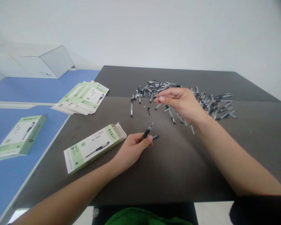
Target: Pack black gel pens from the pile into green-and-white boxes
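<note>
My left hand [131,150] is closed around a black pen [147,130] whose tip points up and to the right. A short black piece [155,137] lies by its fingers. My right hand [181,101] hovers over a scattered pile of pens [201,98] on the dark table [178,162], thumb and fingers pinched on a small pen part [159,97]. An open green-and-white pen box [93,147] lies to the left of my left hand, open end toward the pile.
A fanned stack of flat green-and-white boxes [83,97] sits at the table's left edge. Another closed box [18,136] lies on the blue surface [4,178]. White cartons [37,61] stand at the back left. Loose pens [131,106] lie before the pile.
</note>
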`<state>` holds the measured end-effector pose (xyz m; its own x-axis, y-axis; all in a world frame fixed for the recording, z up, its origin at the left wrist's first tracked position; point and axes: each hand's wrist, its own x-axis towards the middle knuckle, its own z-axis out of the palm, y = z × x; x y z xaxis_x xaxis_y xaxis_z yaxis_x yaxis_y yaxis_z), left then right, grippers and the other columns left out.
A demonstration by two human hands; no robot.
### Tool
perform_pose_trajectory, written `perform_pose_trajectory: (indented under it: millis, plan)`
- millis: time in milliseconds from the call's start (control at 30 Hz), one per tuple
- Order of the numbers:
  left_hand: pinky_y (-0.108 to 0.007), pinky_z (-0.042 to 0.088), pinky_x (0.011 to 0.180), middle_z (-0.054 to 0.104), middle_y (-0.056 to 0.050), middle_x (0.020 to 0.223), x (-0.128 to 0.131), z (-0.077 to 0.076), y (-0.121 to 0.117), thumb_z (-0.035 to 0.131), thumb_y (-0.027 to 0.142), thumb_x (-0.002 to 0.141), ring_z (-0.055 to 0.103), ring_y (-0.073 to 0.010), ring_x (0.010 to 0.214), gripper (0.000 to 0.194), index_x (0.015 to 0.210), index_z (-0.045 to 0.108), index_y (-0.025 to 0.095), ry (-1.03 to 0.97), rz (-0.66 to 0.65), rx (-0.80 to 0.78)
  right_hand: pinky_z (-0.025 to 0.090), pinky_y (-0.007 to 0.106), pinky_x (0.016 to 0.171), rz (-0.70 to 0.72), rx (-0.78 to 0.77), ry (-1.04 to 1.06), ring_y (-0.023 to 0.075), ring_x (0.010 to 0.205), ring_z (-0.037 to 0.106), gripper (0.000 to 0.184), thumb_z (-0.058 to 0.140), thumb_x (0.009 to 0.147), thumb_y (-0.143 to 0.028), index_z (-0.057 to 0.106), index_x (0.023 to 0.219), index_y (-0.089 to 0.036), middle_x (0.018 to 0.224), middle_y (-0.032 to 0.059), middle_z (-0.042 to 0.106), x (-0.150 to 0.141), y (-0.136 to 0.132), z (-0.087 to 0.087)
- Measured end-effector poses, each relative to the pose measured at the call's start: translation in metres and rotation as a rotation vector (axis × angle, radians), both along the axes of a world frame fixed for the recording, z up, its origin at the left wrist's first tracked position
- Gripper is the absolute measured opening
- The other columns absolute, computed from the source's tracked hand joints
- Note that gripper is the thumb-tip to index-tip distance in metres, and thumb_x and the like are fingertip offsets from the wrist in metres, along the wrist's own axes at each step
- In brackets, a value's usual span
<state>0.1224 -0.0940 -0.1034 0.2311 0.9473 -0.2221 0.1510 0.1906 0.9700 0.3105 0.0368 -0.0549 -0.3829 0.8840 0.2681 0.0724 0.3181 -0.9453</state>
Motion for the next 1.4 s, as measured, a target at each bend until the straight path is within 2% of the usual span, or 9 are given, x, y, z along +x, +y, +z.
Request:
perform_pose_trajectory:
  millis: [167,333,467,733,1033,1200,1333,1400]
  plan:
    - [-0.027,0.016,0.049,0.034,0.009,0.049,0.002,-0.001,-0.002,0.056,0.053,0.089,0.027,-0.0081,0.047,0.039,0.075,0.062,0.017,-0.021,-0.018,-0.001,0.053,0.035,0.087,0.042,-0.126,0.071,0.0173,0.089,0.067,0.019,0.086,0.07,-0.04,0.079,0.081,-0.026,0.094,0.0025,0.076,0.008,-0.046,-0.006]
    - [-0.027,0.018,0.049,0.034,0.008,0.051,0.004,-0.002,-0.004,0.056,0.053,0.089,0.028,-0.0083,0.047,0.039,0.075,0.063,0.017,-0.032,-0.037,0.007,0.05,0.031,0.079,0.015,-0.224,0.152,0.0154,0.08,0.062,0.019,0.087,0.069,-0.04,0.079,0.082,-0.027,0.088,0.001,0.074,0.008,-0.064,-0.02]
    - [-0.027,0.019,0.049,0.036,0.008,0.05,0.005,-0.002,-0.005,0.056,0.053,0.089,0.03,-0.0091,0.048,0.039,0.075,0.064,0.017,0.001,-0.042,0.025,0.047,0.03,0.08,0.042,-0.255,0.19,0.0146,0.082,0.061,0.017,0.086,0.071,-0.037,0.079,0.083,-0.028,0.088,0.0002,0.073,0.006,-0.069,-0.027]
    - [-0.026,0.019,0.049,0.034,0.008,0.05,0.006,0.0,-0.008,0.054,0.055,0.089,0.03,-0.0093,0.049,0.041,0.076,0.064,0.017,0.039,-0.062,0.02,0.049,0.03,0.076,0.147,-0.264,0.138,0.0148,0.08,0.061,0.018,0.084,0.074,-0.039,0.077,0.081,-0.024,0.084,0.0009,0.069,0.001,-0.076,-0.024]
    - [-0.026,0.02,0.052,0.032,0.007,0.057,0.007,-0.001,-0.008,0.053,0.058,0.088,0.029,-0.0103,0.055,0.046,0.073,0.064,0.016,0.112,-0.073,0.066,0.052,0.028,0.054,0.198,-0.365,0.15,0.0129,0.057,0.06,0.037,0.087,0.068,-0.048,0.061,0.071,-0.022,0.065,-0.0027,0.064,-0.011,-0.083,-0.033]
    - [-0.025,0.021,0.052,0.031,0.007,0.056,0.008,0.0,-0.009,0.052,0.056,0.09,0.028,-0.0104,0.053,0.044,0.076,0.064,0.017,0.093,-0.086,0.053,0.054,0.027,0.056,0.256,-0.374,0.145,0.0124,0.058,0.064,0.033,0.083,0.074,-0.046,0.066,0.089,-0.023,0.07,-0.0038,0.066,-0.008,-0.084,-0.029]
    - [-0.025,0.022,0.052,0.033,0.007,0.056,0.008,-0.001,-0.008,0.053,0.052,0.09,0.029,-0.0099,0.054,0.041,0.073,0.064,0.016,0.087,-0.102,0.074,0.053,0.027,0.055,0.256,-0.345,0.114,0.0135,0.059,0.064,0.031,0.081,0.077,-0.047,0.063,0.078,-0.021,0.067,-0.0019,0.065,-0.005,-0.084,-0.029]
    - [-0.025,0.022,0.053,0.032,0.007,0.057,0.008,-0.001,-0.008,0.053,0.051,0.091,0.028,-0.0096,0.053,0.041,0.074,0.064,0.016,0.096,-0.111,0.078,0.051,0.026,0.052,0.258,-0.366,0.108,0.013,0.057,0.064,0.033,0.083,0.074,-0.046,0.062,0.08,-0.021,0.069,-0.0024,0.066,-0.004,-0.084,-0.03]
